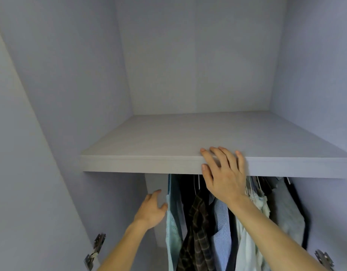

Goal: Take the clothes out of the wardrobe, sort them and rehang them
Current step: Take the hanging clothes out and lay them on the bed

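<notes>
Several garments hang on hangers under the wardrobe shelf (149,164): a pale blue-green top (173,218), a dark plaid shirt (200,231), a blue striped shirt (221,223), white pieces (258,202) and a grey garment (286,210). My right hand (223,173) lies with fingers spread over the shelf's front edge, above the clothes. My left hand (152,209) is lower, fingers relaxed, just left of the pale blue-green top, its thumb near the fabric. The rail is hidden behind the shelf.
The upper compartment above the shelf has grey walls (198,55). Door hinges show at the lower left (96,249) and lower right (325,259). The wardrobe's left side wall (110,192) stands beside my left hand.
</notes>
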Motion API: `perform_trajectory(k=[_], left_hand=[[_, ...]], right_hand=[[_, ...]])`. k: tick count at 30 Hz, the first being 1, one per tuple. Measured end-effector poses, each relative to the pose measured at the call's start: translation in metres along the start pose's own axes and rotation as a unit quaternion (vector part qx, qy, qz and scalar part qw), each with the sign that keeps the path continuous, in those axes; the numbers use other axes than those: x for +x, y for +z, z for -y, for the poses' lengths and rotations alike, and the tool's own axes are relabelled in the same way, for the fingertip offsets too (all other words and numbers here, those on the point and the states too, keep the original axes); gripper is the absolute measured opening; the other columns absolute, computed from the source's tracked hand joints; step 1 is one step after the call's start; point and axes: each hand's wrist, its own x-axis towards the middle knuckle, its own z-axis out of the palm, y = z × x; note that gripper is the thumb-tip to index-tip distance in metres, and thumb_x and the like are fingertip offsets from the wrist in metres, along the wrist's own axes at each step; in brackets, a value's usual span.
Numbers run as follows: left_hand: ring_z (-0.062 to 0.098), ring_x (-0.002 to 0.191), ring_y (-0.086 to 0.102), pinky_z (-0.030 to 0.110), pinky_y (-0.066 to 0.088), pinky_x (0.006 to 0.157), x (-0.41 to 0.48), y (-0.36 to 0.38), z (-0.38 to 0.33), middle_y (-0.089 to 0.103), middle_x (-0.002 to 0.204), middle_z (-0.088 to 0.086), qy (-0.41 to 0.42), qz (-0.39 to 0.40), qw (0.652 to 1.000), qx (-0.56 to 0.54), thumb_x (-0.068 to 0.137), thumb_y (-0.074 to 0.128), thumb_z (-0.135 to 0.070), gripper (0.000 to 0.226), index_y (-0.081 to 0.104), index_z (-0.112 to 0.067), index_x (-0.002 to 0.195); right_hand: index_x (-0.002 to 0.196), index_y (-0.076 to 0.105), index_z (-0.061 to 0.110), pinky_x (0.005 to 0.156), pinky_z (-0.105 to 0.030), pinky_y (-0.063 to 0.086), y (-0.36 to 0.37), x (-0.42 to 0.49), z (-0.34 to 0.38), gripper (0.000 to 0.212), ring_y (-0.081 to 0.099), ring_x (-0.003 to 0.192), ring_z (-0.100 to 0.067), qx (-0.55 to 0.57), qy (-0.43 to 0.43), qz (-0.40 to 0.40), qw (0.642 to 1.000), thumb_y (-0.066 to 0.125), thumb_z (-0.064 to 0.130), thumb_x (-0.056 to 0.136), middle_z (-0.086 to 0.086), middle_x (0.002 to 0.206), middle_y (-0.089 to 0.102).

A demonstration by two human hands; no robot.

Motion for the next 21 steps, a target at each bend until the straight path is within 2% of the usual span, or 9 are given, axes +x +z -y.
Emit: perform_trajectory(k=[3, 6, 8, 10, 12, 17, 19, 21], left_hand=[[0.025, 0.14, 0.04, 0.032, 0.038, 0.109, 0.025, 0.023, 0.0, 0.029, 0.158, 0.01, -0.04, 0.014, 0.995, -0.093, 0.101, 0.051, -0.037, 0.063, 0.02, -0.03, 0.156], [0.025, 0.128, 0.05, 0.03, 0.045, 0.103, 0.043, 0.042, -0.002, 0.042, 0.147, 0.011, -0.077, 0.016, 0.986, -0.144, 0.101, 0.051, -0.034, 0.057, 0.026, -0.033, 0.153], [0.021, 0.105, 0.06, 0.027, 0.053, 0.088, 0.05, 0.049, -0.006, 0.055, 0.125, 0.007, -0.091, -0.005, 0.982, -0.165, 0.102, 0.05, -0.029, 0.048, 0.035, -0.031, 0.147], [0.014, 0.083, 0.059, 0.023, 0.053, 0.068, 0.054, 0.052, -0.011, 0.058, 0.106, 0.002, -0.098, -0.016, 0.98, -0.172, 0.103, 0.048, -0.024, 0.04, 0.039, -0.025, 0.141], [0.014, 0.08, 0.057, 0.022, 0.047, 0.06, 0.059, 0.052, -0.017, 0.058, 0.107, 0.004, -0.113, -0.021, 0.978, -0.175, 0.103, 0.045, -0.021, 0.036, 0.04, -0.02, 0.138], [0.02, 0.088, 0.057, 0.03, 0.047, 0.072, 0.063, 0.05, -0.04, 0.059, 0.107, 0.009, -0.139, -0.042, 0.97, -0.196, 0.106, 0.035, -0.037, 0.025, 0.042, -0.014, 0.116], [0.021, 0.087, 0.056, 0.03, 0.043, 0.073, 0.062, 0.047, -0.05, 0.057, 0.103, 0.007, -0.13, -0.069, 0.968, -0.202, 0.108, 0.031, -0.037, 0.022, 0.04, -0.016, 0.112], [0.021, 0.086, 0.055, 0.028, 0.042, 0.073, 0.062, 0.041, -0.059, 0.057, 0.101, 0.005, -0.112, -0.109, 0.966, -0.205, 0.108, 0.032, -0.033, 0.022, 0.046, -0.016, 0.112]], right_hand=[[0.129, 0.065, 0.026, 0.106, -0.049, 0.035, 0.02, -0.002, -0.001, 0.039, 0.056, 0.116, -0.024, -0.035, -0.009, -0.072, 0.997, 0.053, 0.038, 0.093, -0.002, 0.122, 0.066], [0.127, 0.066, 0.027, 0.106, -0.048, 0.035, 0.027, -0.003, -0.002, 0.04, 0.056, 0.116, -0.023, -0.044, -0.027, -0.097, 0.994, 0.052, 0.039, 0.092, -0.001, 0.121, 0.067], [0.126, 0.067, 0.027, 0.106, -0.047, 0.034, 0.028, -0.003, -0.002, 0.041, 0.056, 0.116, -0.023, -0.047, -0.029, -0.11, 0.992, 0.051, 0.039, 0.091, -0.001, 0.119, 0.068], [0.126, 0.067, 0.027, 0.106, -0.047, 0.033, 0.029, -0.002, -0.001, 0.041, 0.056, 0.116, -0.022, -0.045, -0.027, -0.115, 0.992, 0.051, 0.04, 0.091, 0.0, 0.119, 0.068], [0.127, 0.066, 0.027, 0.107, -0.046, 0.032, 0.029, -0.002, 0.0, 0.041, 0.056, 0.117, -0.022, -0.036, -0.025, -0.112, 0.993, 0.051, 0.04, 0.091, 0.0, 0.12, 0.068], [0.128, 0.066, 0.027, 0.109, -0.045, 0.03, 0.027, -0.002, 0.001, 0.041, 0.055, 0.117, -0.022, -0.03, -0.019, -0.11, 0.993, 0.053, 0.04, 0.091, 0.0, 0.12, 0.068], [0.128, 0.066, 0.027, 0.109, -0.046, 0.03, 0.027, -0.002, 0.001, 0.041, 0.054, 0.117, -0.022, -0.032, -0.017, -0.11, 0.993, 0.053, 0.04, 0.091, 0.0, 0.119, 0.068], [0.127, 0.066, 0.027, 0.108, -0.046, 0.031, 0.027, -0.002, 0.001, 0.04, 0.055, 0.116, -0.022, -0.03, -0.017, -0.109, 0.993, 0.053, 0.039, 0.091, -0.001, 0.119, 0.068]])
